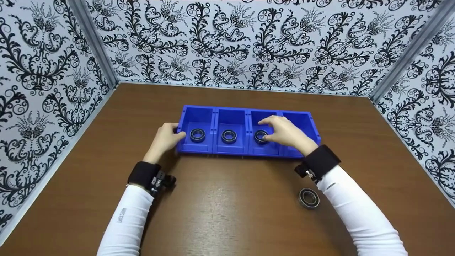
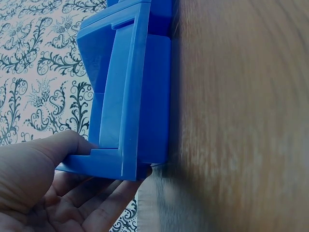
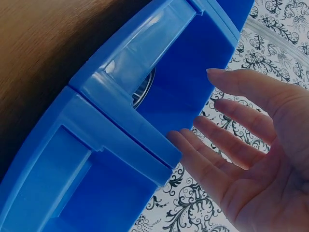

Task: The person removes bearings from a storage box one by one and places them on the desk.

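A row of blue bins (image 1: 231, 117) with side-by-side compartments stands on the table. My left hand (image 1: 166, 137) grips its left end, thumb over the rim and fingers around the outside wall, as the left wrist view shows. Ball bearings lie in the left compartment (image 1: 197, 140), the second (image 1: 229, 142) and the third (image 1: 256, 137). Over the third compartment is my right hand (image 1: 284, 132), thumb and fingers spread apart with nothing between them. In the right wrist view, the bearing (image 3: 144, 92) in that compartment is partly hidden behind the front wall.
Another bearing (image 1: 302, 199) lies on the brown table (image 1: 220, 199), near the right forearm. Patterned panels (image 1: 227, 42) enclose the table at the back and both sides, with grey posts (image 1: 94, 42) in the corners.
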### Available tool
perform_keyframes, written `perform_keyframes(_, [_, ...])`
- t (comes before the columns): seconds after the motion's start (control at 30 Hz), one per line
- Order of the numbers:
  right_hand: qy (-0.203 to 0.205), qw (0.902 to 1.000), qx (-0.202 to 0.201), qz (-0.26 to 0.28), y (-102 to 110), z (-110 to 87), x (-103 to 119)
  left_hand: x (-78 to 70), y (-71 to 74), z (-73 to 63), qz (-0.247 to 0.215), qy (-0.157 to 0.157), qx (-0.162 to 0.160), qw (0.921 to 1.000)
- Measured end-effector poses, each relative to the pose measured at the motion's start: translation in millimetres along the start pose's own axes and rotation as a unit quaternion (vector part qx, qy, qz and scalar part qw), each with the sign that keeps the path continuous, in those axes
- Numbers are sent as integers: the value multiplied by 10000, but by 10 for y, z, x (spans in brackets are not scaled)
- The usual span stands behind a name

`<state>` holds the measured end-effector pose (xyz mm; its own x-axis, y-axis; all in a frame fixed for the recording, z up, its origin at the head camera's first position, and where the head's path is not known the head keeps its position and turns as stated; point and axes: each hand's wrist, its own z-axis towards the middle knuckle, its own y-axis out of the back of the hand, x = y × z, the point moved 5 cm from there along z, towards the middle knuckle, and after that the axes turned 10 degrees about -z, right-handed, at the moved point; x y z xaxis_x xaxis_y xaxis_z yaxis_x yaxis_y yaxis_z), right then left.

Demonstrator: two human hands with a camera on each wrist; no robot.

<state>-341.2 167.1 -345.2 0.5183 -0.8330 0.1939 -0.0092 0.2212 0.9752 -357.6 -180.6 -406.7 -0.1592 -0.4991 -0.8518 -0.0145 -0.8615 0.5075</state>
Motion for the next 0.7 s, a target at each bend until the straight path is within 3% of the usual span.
perform_keyframes(0.7, [-240,9980,514,-271,-117,161,-13,-7,-6,1,-43,48,52,10000])
